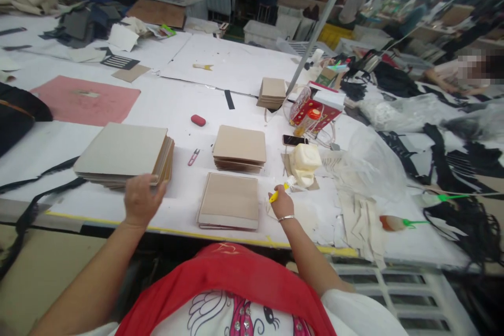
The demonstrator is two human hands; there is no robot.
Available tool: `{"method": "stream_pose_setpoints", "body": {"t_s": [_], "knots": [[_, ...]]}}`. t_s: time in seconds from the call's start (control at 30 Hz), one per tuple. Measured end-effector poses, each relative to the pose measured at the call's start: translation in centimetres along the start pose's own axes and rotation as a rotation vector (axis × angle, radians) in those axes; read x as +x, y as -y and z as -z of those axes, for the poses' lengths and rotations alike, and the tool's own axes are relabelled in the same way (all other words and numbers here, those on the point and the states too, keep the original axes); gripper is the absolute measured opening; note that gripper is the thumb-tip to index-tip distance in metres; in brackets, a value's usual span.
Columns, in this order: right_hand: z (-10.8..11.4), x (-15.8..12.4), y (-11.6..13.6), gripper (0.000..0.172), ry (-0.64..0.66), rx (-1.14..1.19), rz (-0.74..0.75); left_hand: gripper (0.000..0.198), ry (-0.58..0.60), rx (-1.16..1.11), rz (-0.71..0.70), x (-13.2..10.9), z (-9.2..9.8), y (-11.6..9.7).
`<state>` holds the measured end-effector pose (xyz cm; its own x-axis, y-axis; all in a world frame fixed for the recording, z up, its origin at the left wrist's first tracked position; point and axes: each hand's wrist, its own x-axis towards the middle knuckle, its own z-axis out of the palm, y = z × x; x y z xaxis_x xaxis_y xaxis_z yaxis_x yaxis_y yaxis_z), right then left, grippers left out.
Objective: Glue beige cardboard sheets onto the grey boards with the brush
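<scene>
My left hand (142, 200) is at the front edge of a tall stack of grey-topped boards (122, 149). Its fingers curl against the top boards near the right corner, partly hidden. In my right hand (284, 203) is a brush (274, 197) with a yellow handle, its white bristles pointing away from me. Just beyond the brush stands a cream-coloured plastic container (307, 157), apparently a cut-open jug. Between my hands lie two lower stacks of beige boards, a near stack (229, 199) and a farther stack (240, 146).
Pink-handled thread snips (193, 157), a red case (198, 120) and a phone (295, 140) lie on the white table. Farther back are another board stack (272, 92), a red bag (315, 110) and a slanting metal pole (321, 26). A co-worker sits at the right.
</scene>
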<state>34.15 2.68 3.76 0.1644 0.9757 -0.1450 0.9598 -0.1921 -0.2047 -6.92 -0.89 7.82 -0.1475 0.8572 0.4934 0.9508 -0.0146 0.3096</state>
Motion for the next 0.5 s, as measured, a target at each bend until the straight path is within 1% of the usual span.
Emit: {"method": "stream_pose_setpoints", "body": {"t_s": [0.03,0.07,0.1,0.13,0.17,0.23,0.3,0.37,0.43,0.5], "knots": [[-0.1,-0.3,0.0,0.024,-0.013,0.021,-0.004,0.051,-0.037,0.069,-0.003,1.0,0.8,1.6],[-0.2,-0.5,0.1,0.024,-0.020,0.044,-0.004,0.064,-0.042,0.141,-0.015,1.9,1.3,3.2],[-0.4,-0.8,0.3,0.023,-0.024,0.069,0.001,0.072,-0.009,0.204,-0.030,2.6,1.5,4.7],[-0.7,-1.1,0.6,0.022,-0.027,0.099,0.013,0.073,0.056,0.256,-0.056,3.1,1.6,6.1],[-1.0,-1.4,0.9,0.022,-0.028,0.132,0.032,0.069,0.131,0.298,-0.084,3.3,1.6,7.3],[-1.5,-1.9,1.6,0.020,-0.028,0.203,0.087,0.052,0.261,0.352,-0.133,3.1,1.6,8.7],[-2.0,-2.3,2.3,0.020,-0.016,0.273,0.147,0.033,0.323,0.367,-0.194,2.5,1.7,8.8],[-2.3,-2.7,2.8,0.021,-0.006,0.327,0.202,0.023,0.326,0.339,-0.262,1.9,1.9,7.9],[-2.4,-3.1,3.3,0.022,-0.010,0.367,0.252,0.021,0.270,0.289,-0.280,1.6,2.1,7.0],[-2.2,-3.6,3.7,0.024,-0.016,0.391,0.279,0.028,0.184,0.269,-0.215,1.8,2.1,6.5]]}}
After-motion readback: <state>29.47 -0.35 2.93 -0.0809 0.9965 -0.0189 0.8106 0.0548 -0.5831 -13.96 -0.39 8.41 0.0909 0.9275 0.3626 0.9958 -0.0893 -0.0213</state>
